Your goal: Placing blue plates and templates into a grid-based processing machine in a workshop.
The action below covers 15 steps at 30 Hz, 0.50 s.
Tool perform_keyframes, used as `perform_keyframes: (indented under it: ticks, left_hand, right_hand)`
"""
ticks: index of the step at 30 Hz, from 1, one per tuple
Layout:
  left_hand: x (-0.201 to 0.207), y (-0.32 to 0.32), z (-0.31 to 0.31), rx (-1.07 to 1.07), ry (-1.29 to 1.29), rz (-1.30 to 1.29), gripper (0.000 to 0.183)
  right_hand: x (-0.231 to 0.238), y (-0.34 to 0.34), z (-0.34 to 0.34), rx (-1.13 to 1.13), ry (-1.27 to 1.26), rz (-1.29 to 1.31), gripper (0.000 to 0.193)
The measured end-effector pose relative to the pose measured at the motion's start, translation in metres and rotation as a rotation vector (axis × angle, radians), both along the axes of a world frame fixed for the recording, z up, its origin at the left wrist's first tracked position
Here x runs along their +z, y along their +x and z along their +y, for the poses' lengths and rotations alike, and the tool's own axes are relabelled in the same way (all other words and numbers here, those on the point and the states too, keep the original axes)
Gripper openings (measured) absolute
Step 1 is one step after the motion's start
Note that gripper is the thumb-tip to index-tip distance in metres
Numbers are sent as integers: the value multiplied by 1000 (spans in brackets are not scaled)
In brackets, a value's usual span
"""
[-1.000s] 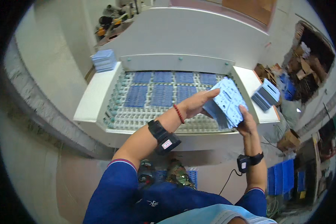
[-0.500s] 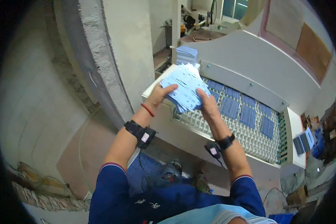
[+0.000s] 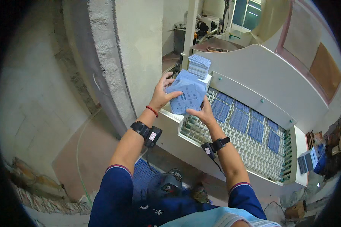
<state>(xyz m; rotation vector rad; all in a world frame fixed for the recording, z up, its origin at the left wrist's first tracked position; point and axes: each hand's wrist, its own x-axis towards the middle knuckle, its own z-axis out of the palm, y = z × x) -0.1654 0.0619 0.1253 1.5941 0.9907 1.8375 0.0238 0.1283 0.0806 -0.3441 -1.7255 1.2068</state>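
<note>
A loose, uneven stack of light blue circuit boards (image 3: 186, 100) is held above the near left corner of a roller conveyor. My left hand (image 3: 163, 92) grips its left side, thumb across the front face and some fingers spread behind. At the lower right corner, my right hand (image 3: 204, 112) pinches the boards with the thumb on the near edge; its other fingers are partly hidden behind them. Just beyond the held boards, a neat pile of blue boards (image 3: 199, 65) stands on the conveyor's left end. Several blue boards (image 3: 238, 120) lie flat in rows on the rollers.
White rollers (image 3: 250, 160) fill the conveyor bed, with a white panel (image 3: 269, 72) rising behind. Another board stack (image 3: 307, 162) rests at the right end. A rough-edged wall (image 3: 140, 49) stands close on the left. Straps with small boxes and cables circle both forearms.
The held boards have turned and tilted, so a printed face now shows in front. My right hand has slid from their right side to the lower corner; some left fingers have lifted outward.
</note>
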Motion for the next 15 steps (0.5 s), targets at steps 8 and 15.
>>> perform_keyframes:
  ticks: [8, 15]
  left_hand:
    - [-13, 9, -1, -201, -124, -213, 54]
    - [-33, -6, 4, -91, -345, -136, 44]
  right_hand:
    - [-3, 2, 3, 15, 66, -189, 75]
    - [-6, -9, 8, 98, -147, -65, 71]
